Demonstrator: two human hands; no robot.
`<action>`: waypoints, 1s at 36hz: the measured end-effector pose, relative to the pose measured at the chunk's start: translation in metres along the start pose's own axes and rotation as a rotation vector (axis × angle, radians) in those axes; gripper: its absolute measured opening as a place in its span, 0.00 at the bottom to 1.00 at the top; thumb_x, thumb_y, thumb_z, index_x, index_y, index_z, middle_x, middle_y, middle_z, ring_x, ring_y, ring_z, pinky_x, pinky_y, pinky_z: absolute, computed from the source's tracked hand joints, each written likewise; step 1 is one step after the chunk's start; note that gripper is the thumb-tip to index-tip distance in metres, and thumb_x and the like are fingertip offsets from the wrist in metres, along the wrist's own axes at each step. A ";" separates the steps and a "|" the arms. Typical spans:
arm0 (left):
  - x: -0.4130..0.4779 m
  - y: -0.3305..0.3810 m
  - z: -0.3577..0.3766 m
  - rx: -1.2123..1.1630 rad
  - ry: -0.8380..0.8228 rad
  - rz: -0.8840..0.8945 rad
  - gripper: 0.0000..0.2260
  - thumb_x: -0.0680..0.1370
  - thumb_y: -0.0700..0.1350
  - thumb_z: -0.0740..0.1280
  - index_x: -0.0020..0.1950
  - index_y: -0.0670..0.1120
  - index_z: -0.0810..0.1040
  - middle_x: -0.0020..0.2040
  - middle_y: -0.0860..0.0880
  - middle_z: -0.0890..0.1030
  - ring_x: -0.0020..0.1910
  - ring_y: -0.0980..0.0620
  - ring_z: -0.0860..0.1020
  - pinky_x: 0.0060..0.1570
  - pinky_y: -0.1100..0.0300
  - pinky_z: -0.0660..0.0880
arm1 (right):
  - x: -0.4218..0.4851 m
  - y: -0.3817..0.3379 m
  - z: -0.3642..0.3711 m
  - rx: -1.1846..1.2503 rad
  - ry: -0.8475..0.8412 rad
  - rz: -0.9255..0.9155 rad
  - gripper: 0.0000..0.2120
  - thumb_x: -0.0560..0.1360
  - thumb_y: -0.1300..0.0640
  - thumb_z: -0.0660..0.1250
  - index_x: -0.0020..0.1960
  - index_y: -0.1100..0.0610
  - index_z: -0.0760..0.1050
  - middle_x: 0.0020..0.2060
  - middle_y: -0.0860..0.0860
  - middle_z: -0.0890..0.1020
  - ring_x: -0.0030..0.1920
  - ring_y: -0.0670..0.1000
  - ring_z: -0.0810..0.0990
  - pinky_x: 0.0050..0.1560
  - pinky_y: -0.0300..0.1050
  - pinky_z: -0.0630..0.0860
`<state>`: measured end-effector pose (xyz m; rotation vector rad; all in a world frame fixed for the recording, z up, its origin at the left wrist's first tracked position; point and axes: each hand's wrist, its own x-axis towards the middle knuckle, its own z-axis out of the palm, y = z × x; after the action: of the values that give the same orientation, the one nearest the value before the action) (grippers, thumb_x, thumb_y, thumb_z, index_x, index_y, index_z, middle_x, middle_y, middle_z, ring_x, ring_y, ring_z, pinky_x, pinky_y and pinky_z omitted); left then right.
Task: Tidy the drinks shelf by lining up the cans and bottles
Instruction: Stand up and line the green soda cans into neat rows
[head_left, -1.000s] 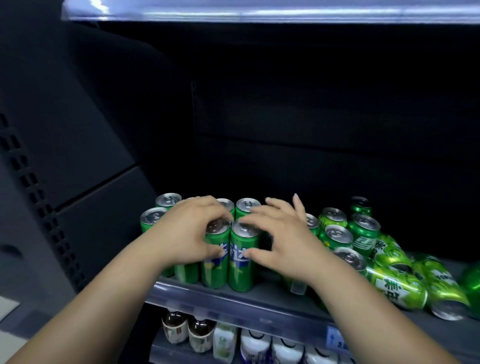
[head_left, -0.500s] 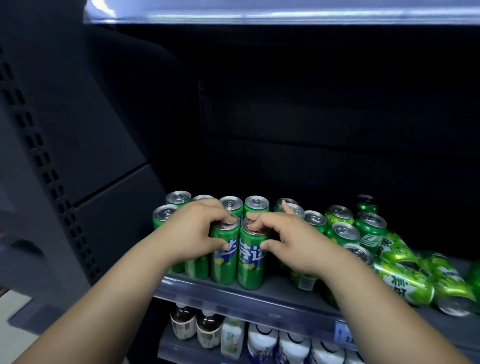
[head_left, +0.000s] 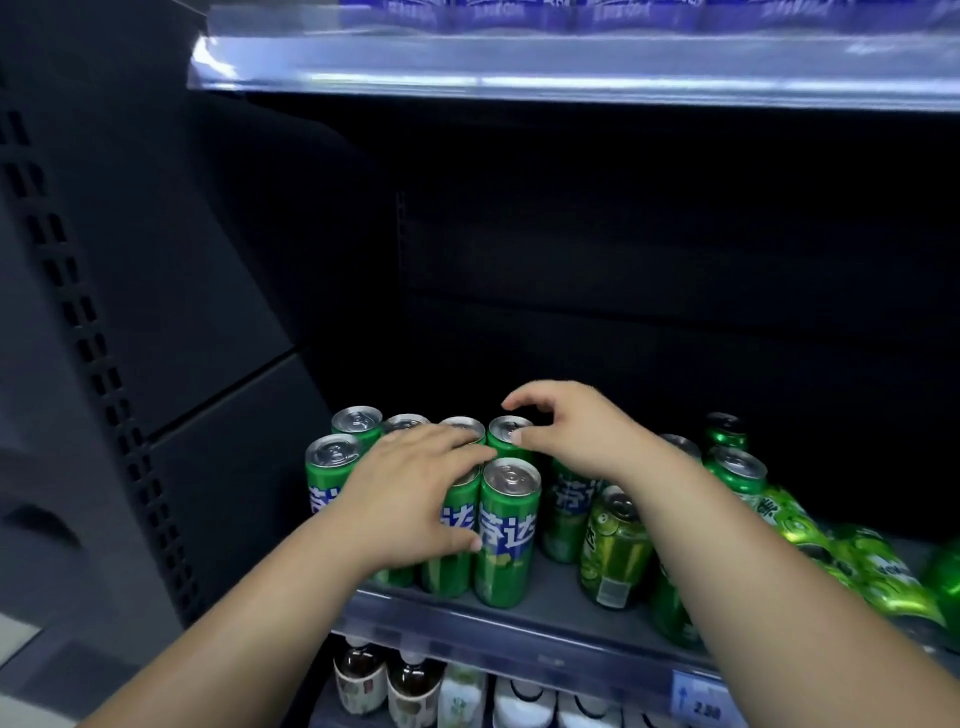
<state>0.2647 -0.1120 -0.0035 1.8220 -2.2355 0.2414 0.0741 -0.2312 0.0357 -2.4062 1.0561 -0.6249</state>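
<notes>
— Which can is being handled?

— A slim green can (head_left: 449, 545) in the front row. It stands upright near the front lip of the shelf (head_left: 545, 605), towards the left end. The left grip (head_left: 410, 488) holds it, with the fingers laid over the lid and the thumb pressed on the blue label.

— What's next to it?

— The bare-lidded can (head_left: 506, 530) stands upright against its right side. The end can (head_left: 332, 467) is at the far left of that row. Behind them runs a back row (head_left: 405, 423) of four upright cans, close together.

— And the right grip?

— The right grip (head_left: 576, 436) hovers over the rightmost back can (head_left: 511, 431) with its fingers loosely curled, holding nothing. The thumb tip is at that can's rim, but I cannot tell whether it touches.

— What's further right?

— A lone slim can (head_left: 569, 514) stands below the right wrist, with a gap between it and the block. Just beside it is a shorter, paler can (head_left: 615, 551), leaning a little. Past the forearm are two upright cans (head_left: 735, 467), one behind the other. Beyond those, the toppled cans (head_left: 883, 571) lie on their sides in a heap towards the shelf's right end.

— And below?

— On the lower shelf, dark bottles (head_left: 361, 675) with pale labels stand at the left, with white-topped ones beside them. A price tag (head_left: 704, 699) hangs on the rail at the right.
</notes>
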 end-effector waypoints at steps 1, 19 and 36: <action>0.000 0.000 0.000 0.012 -0.003 -0.003 0.41 0.66 0.68 0.70 0.76 0.61 0.60 0.78 0.57 0.60 0.77 0.52 0.58 0.75 0.49 0.58 | 0.004 0.001 0.001 -0.030 -0.032 0.013 0.15 0.74 0.51 0.73 0.61 0.45 0.80 0.58 0.42 0.82 0.58 0.43 0.78 0.58 0.41 0.74; 0.002 -0.002 0.005 -0.021 0.020 -0.019 0.40 0.63 0.69 0.69 0.74 0.64 0.64 0.76 0.59 0.65 0.76 0.54 0.62 0.74 0.52 0.60 | 0.006 0.017 0.014 0.042 -0.073 0.051 0.01 0.74 0.48 0.73 0.46 0.43 0.84 0.45 0.44 0.86 0.47 0.44 0.84 0.55 0.52 0.81; -0.002 0.002 0.002 0.020 0.025 -0.031 0.44 0.61 0.74 0.68 0.75 0.62 0.61 0.76 0.60 0.65 0.75 0.56 0.62 0.74 0.54 0.60 | -0.042 0.018 -0.011 -0.085 -0.077 -0.037 0.28 0.71 0.41 0.74 0.69 0.40 0.71 0.67 0.38 0.75 0.63 0.40 0.74 0.73 0.51 0.64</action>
<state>0.2625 -0.1104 -0.0057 1.8528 -2.1939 0.2801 0.0321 -0.2126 0.0249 -2.5063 1.0280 -0.5046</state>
